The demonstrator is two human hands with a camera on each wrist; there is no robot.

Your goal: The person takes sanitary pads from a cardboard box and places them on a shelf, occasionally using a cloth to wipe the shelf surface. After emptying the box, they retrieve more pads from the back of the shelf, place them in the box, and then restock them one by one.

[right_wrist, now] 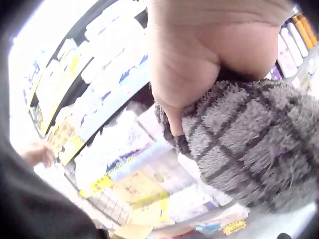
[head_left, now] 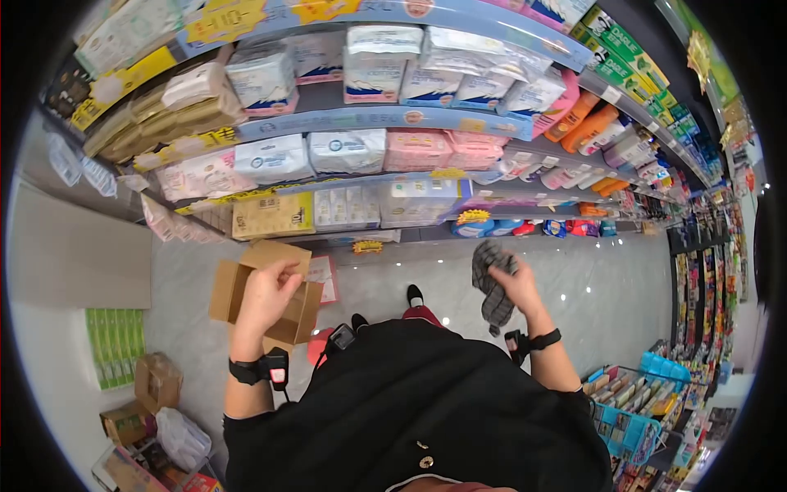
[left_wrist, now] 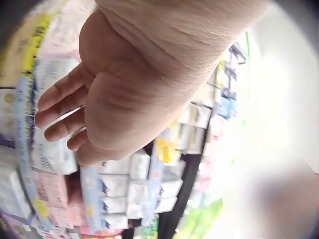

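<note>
In the head view my right hand (head_left: 520, 289) grips a grey checked cloth (head_left: 493, 305), which hangs down in loose folds. The right wrist view shows its fluffy pile and dark grid lines close up, the cloth (right_wrist: 249, 144) bunched against the palm and fingers. My left hand (head_left: 266, 293) is above an open cardboard box (head_left: 221, 289) whose flaps are spread. Nothing is in that hand; in the left wrist view its fingers (left_wrist: 62, 92) are loosely bent. The hand and forearm hide part of the box's inside.
Shelves ahead hold packs of tissues (head_left: 348, 152), bottles (head_left: 590, 127) and toothpaste boxes (head_left: 615, 41). A blue basket (head_left: 623, 430) with packets stands at the lower right. More cartons (head_left: 157, 381) and a white plastic bag (head_left: 182, 436) lie at the lower left. Grey floor (head_left: 393, 328) runs below the shelves.
</note>
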